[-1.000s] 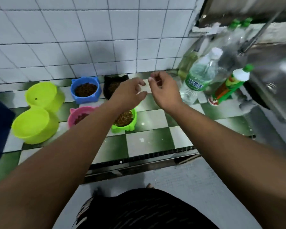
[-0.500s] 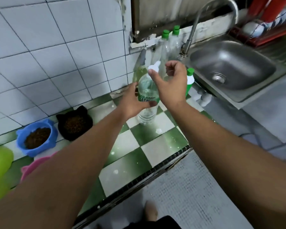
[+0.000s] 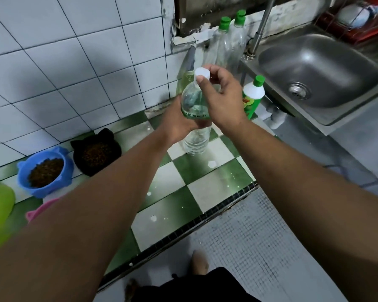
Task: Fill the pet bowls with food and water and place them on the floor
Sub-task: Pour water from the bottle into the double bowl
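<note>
Clear water bottle (image 3: 195, 136), upright over the green-checkered desk (image 3: 207, 179) near the sink (image 3: 319, 62): left hand (image 3: 176, 125) wrapped round its labelled middle, right hand (image 3: 225, 101) pinching its white cap (image 3: 202, 74); blue bowl (image 3: 45, 171) and black bowl (image 3: 96, 152), both holding kibble, well left by the wall.

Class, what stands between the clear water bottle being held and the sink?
In the head view, a green-capped white-and-green bottle stands between the water bottle and the sink.
</note>
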A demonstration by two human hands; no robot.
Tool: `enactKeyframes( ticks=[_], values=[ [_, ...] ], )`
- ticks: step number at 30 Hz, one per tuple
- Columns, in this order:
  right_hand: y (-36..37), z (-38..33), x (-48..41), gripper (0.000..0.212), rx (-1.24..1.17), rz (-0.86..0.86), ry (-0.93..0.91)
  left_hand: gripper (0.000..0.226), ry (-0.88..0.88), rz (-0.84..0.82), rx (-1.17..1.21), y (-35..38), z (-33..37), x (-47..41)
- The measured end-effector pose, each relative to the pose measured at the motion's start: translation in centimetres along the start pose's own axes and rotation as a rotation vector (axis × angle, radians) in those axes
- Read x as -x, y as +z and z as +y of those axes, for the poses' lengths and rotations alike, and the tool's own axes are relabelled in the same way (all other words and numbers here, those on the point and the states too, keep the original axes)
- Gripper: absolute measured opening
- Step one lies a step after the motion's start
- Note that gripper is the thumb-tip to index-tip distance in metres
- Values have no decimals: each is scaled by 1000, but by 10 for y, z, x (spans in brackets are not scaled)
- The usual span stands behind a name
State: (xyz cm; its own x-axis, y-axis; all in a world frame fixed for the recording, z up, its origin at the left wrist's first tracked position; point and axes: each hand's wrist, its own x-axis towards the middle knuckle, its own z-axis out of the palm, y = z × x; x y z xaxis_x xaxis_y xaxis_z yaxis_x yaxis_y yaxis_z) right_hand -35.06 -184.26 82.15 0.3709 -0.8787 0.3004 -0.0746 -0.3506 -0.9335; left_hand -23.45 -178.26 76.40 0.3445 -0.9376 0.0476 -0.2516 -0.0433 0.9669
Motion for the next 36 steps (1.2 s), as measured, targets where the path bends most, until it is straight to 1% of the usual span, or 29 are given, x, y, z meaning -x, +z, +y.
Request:
enactKeyframes(
  ticks=[4,6,9,13,15,17,19,22,25,27,29,31,33,36],
  values=[
    [2,-5,-6,21,-16,-78,65,72,-25,29,-6,-1,1,3],
    [0,-5,-7,25,17,-120,56,72,-34,29,-7,-2,1,4],
    [-4,-4,-7,33,107,-88,-43,70,-26,0,-28,-3,2,4],
    [-8,-5,-8,44,168,-46,-103,73,-15,-19,-81,-1,4,4],
    [-9,-4,-7,45,182,-35,-127,77,-16,-9,-80,1,5,5],
    [-11,-3,-6,46,171,-46,-135,75,-16,-7,-69,1,4,4],
    [-12,-2,-6,47,112,-73,-105,73,-9,-22,-48,-1,2,2],
    [-14,-2,-7,48,14,-119,-64,80,-15,-28,-51,-2,-2,0],
    [-15,-2,-9,46,-40,-139,-56,91,-34,-10,-56,0,-4,0],
    [-15,-4,-10,42,-64,-122,-73,99,-40,-4,-54,1,-7,0],
    [-17,-4,-11,35,-107,-59,-99,102,-50,-4,-54,2,-10,0],
    [-24,10,-5,26,-131,42,-90,101,-65,-1,-62,1,-12,2],
    [-30,38,10,19,-69,121,-58,99,-75,14,-76,1,-11,6],
    [-35,94,51,16,122,117,72,96,-72,25,-64,2,-11,11]
  ],
)
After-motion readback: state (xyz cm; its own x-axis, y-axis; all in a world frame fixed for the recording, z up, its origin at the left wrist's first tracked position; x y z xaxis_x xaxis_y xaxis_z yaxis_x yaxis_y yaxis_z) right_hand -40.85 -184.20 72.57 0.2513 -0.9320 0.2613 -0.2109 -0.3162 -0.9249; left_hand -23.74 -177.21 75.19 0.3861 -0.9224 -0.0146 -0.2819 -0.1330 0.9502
